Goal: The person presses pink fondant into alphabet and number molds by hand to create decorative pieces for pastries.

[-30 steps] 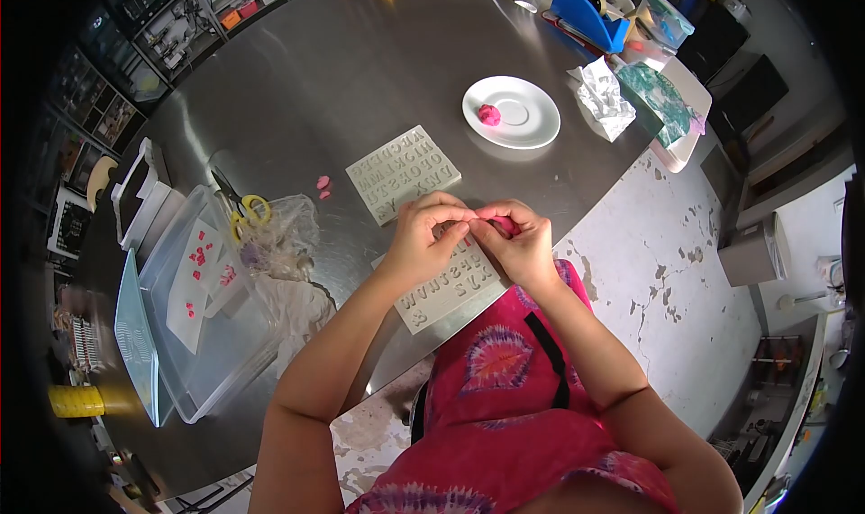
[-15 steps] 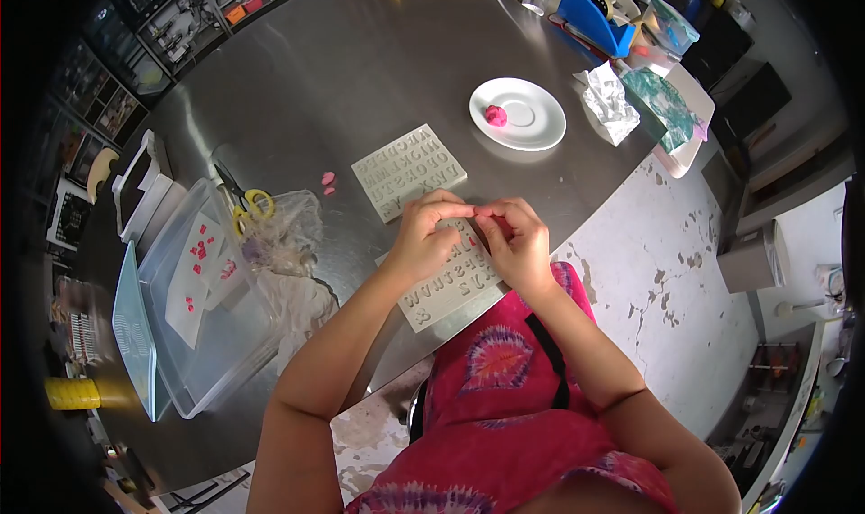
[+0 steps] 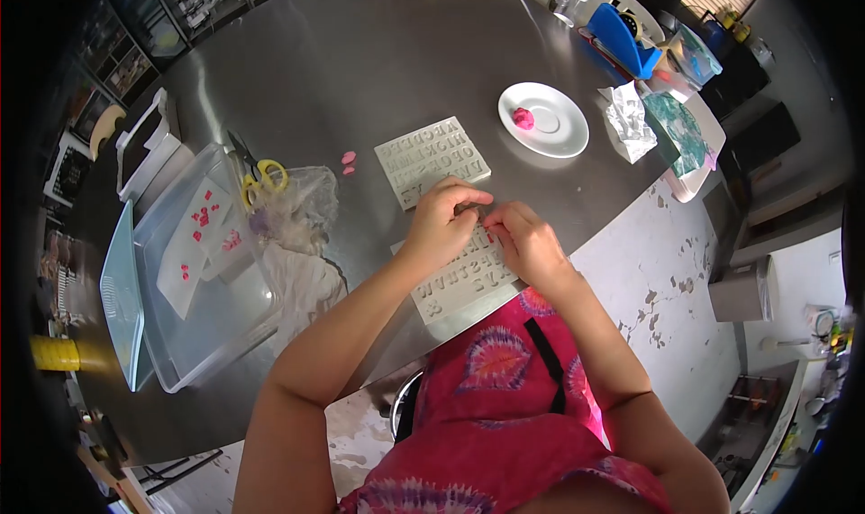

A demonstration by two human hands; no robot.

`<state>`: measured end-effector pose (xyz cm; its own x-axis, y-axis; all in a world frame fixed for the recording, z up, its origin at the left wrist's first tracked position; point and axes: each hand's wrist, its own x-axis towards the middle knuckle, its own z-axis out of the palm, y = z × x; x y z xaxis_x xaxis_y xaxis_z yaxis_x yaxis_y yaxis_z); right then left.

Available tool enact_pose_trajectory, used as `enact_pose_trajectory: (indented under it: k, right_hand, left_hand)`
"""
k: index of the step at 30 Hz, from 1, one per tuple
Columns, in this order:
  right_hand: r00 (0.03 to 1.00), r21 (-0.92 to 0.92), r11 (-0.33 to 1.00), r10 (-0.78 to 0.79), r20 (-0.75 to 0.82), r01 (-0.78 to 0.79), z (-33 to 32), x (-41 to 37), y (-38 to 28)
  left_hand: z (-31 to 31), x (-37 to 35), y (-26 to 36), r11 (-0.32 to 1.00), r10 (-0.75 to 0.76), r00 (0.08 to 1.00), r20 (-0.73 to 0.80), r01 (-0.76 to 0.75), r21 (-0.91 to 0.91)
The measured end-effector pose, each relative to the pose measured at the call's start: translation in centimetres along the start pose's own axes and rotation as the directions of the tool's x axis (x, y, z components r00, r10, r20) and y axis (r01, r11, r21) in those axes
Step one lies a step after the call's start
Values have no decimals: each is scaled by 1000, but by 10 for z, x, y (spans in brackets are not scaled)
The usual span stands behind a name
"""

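My left hand (image 3: 443, 223) is over the upper left of a pale letter mould (image 3: 464, 284), its index finger stretched out and its thumb apart below. Facing it, my right hand (image 3: 532, 246) has thumb and fingers pinched together just above the same mould; whatever is between the fingertips is hidden. Beyond them lies a second letter mould (image 3: 434, 160) with capital letters pressed into it. A pink clay lump (image 3: 523, 118) rests on a white saucer (image 3: 569, 143). Small pink clay pieces (image 3: 349, 163) lie on the table, left of the second mould.
To the left is a clear plastic box (image 3: 243, 307) with paper and red bits inside. Yellow-handled scissors (image 3: 263, 182) and a crumpled plastic bag (image 3: 302, 209) lie by its edge. Crumpled white paper (image 3: 628, 122) and a blue tape dispenser (image 3: 623, 43) stand at the far right of the metal table.
My fingertips, close together before, are now slightly apart. My right hand has turned down toward the mould. The whole view has shifted a little.
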<state>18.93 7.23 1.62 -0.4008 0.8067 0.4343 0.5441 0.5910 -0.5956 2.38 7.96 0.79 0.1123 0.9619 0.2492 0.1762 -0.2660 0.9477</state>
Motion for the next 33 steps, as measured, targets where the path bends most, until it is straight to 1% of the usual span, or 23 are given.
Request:
enact_pose_trajectory:
  k: [2,3,5,6,8,9,11,12,14,15,17,18,20,21,23,27,29,30,32,33]
  right_hand:
    - [991,-135,988,-60,117,76,-4,3,-1]
    - [990,-135,988,-61,125,77,-6,4,-2]
    - [967,-243,957,-101,233,158,-9,7,-2]
    - [965,-243,957,-102,240,161,-12,10,-6]
    - [931,-355,887,-183,316,295,-16,15,-13]
    - [929,-353,887,-185,320,299,-16,17,-14]
    - [899,-366,845,-262,352,390,-16,20,-16]
    - [897,-365,844,-265,354,393,-18,21,-16]
    - [901,-226,928,-191,390,295,-22,24,-17]
    - [900,-226,928,-192,391,296,-22,23,-14]
    - [936,-51,991,-98,339,122,-20,22,-8]
    - [935,-49,991,-100,341,124,-20,22,-7]
    - [956,19,999,-45,289,41,-20,21,-8]
    - [956,19,999,-44,288,40,-21,20,-10]
    - [959,8,997,68,277,-73,-26,21,-16]
    - [952,16,999,42,302,-50,-25,21,-12]
    - [962,16,1000,-17,272,13,-21,20,-9]
    - [962,16,1000,-16,271,12,-20,21,-10]
    - [960,-2,995,98,262,-100,-20,25,-13]
    - [960,-2,995,98,262,-101,-21,26,-15]
  left_hand:
    - [-1,0,2,999,-25,999,33,24,34]
    - [-1,0,1,999,-29,999,28,28,30]
    - [0,0,-1,1000,-7,1000,18,6,24]
    - [1,0,-3,1000,-10,1000,13,10,21]
    - [1,1,-4,1000,-7,1000,16,7,16]
    - [1,1,-4,1000,-8,1000,11,8,15]
    - [1,1,-4,1000,-4,1000,14,3,28]
    - [1,1,-4,1000,-3,1000,11,3,28]
    - [1,1,-5,999,-16,1000,15,15,28]
    - [2,1,-4,1000,-16,1000,14,15,27]
    - [1,1,-3,998,-35,999,22,34,49]
    - [1,1,-3,998,-36,999,20,35,49]
    - [1,1,-3,998,-3,1000,15,2,69]
    - [1,1,-4,998,-3,1000,16,2,69]
    - [2,1,-6,997,-3,1000,6,2,72]
    - [1,1,-3,997,7,1000,9,-7,81]
    - [1,1,-3,996,17,1000,11,-18,91]
    - [1,1,-4,996,17,1000,12,-18,91]
    - [1,2,-6,993,43,999,12,-44,113]
    - [2,2,-6,993,42,999,12,-43,112]
